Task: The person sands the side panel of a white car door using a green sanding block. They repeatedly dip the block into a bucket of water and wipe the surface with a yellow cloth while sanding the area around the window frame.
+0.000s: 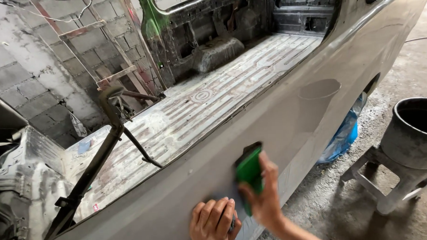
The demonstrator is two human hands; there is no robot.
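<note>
Standing out as the biggest thing here is the grey side panel (290,116) of a stripped van body, running from the low left corner up to the top right corner. Behind its top edge lies the bare ribbed metal floor (208,106), and beyond that a block wall (24,66).

Low on the panel, near its bottom edge, both hands work close together. The right hand (264,194) is closed around a green sanding block (249,170) and presses it against the panel. The block stands tall, its long side running up and down the panel, with its top end sticking out above the fingers. It is bright green with a dark edge on the upper side.

The left hand (212,223) lies flat on the panel, fingers spread a little and pointing up, holding nothing. It sits just beside the block, lower and to the left, so the block lies up and to the right of it. The right hand is the nearer one, since it already grips the block.

A blue plastic sheet (344,136) hangs under the panel, and a dark round tub (415,135) rests on a stand by the right edge.
</note>
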